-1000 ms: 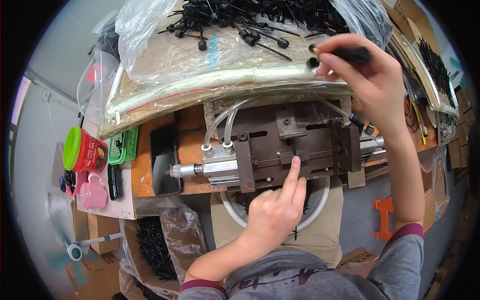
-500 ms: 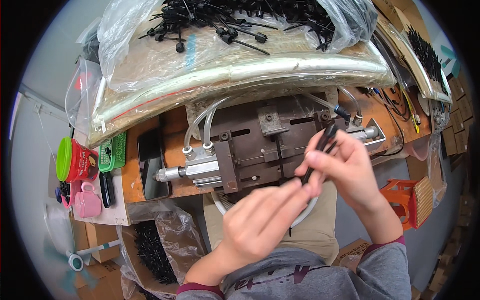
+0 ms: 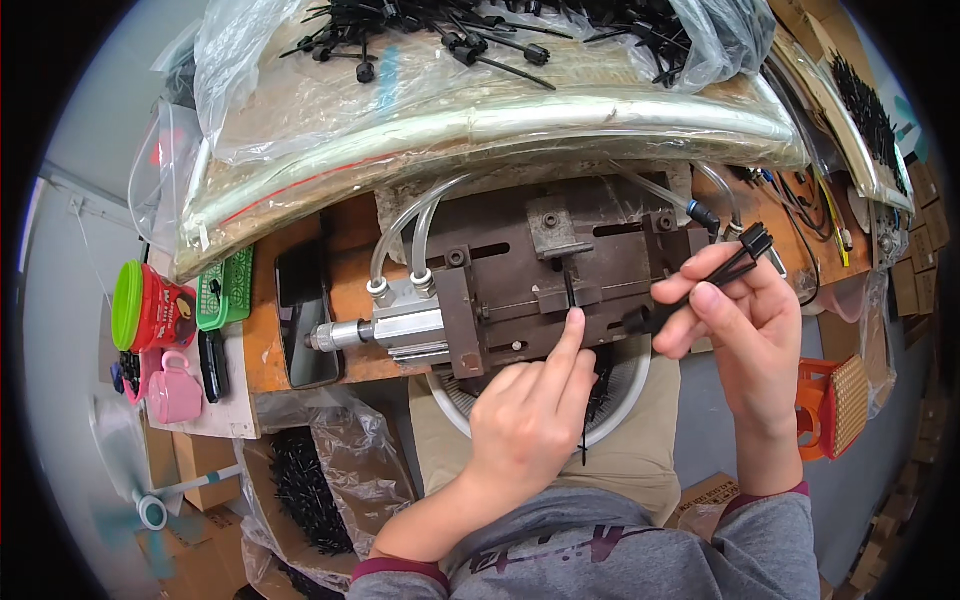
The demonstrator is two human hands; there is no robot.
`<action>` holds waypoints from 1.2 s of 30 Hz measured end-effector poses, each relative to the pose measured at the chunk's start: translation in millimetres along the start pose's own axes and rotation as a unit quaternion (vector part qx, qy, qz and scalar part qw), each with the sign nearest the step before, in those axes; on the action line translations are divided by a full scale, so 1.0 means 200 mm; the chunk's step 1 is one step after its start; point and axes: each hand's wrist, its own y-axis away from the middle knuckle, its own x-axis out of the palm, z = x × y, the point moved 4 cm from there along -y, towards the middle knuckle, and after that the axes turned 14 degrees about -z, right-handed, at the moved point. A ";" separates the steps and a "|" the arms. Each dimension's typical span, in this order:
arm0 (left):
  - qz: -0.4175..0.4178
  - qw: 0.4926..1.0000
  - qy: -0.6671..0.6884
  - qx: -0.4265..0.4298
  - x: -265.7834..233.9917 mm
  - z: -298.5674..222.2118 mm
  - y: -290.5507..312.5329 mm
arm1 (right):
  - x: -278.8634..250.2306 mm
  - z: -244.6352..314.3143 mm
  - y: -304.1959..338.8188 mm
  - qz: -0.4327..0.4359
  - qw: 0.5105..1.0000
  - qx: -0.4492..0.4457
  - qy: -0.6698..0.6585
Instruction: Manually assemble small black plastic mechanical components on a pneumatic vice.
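Observation:
My right hand (image 3: 745, 325) is closed on a black plastic piece (image 3: 742, 262) with a ribbed head and thin prongs, held up right of the clamping fixture. A thicker dark end of it shows below the fingers. My left hand (image 3: 530, 415) reaches over the front of the dark metal fixture (image 3: 510, 270). Its index finger is stretched out, the tip at the near end of a thin black strip (image 3: 570, 285) standing in the fixture's middle. The other left fingers are bent a little, and the thumb is hidden. A silver pneumatic cylinder (image 3: 412, 325) sits at the fixture's left.
Behind the fixture, a plastic-covered tray edge (image 3: 480, 130) bears a heap of black stemmed parts (image 3: 470, 40). At left lie a phone (image 3: 305, 310), a green basket (image 3: 232, 290) and a pink cup (image 3: 175, 390). A white-rimmed basin (image 3: 630, 415) rests on my lap. An orange stool (image 3: 830, 410) stands right.
My hands have come apart. The right moved right with the black piece, turning its head upward; the left now points its index finger at the strip in the fixture. The view has shifted slightly.

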 end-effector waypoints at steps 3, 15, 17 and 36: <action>-0.005 1.000 -0.010 0.004 0.01 0.01 -0.04 | -0.01 0.00 0.01 -0.016 1.000 0.010 0.013; -0.040 0.940 0.328 -0.089 -0.13 0.02 -0.08 | 0.05 -0.08 0.04 0.068 0.976 0.178 -0.102; -0.008 0.928 0.353 -0.120 -0.18 0.00 -0.08 | 0.06 -0.08 0.02 0.066 0.978 0.161 -0.112; 0.064 0.997 -0.032 0.017 -0.02 0.01 -0.06 | -0.02 0.03 0.04 -0.003 0.987 -0.158 -0.002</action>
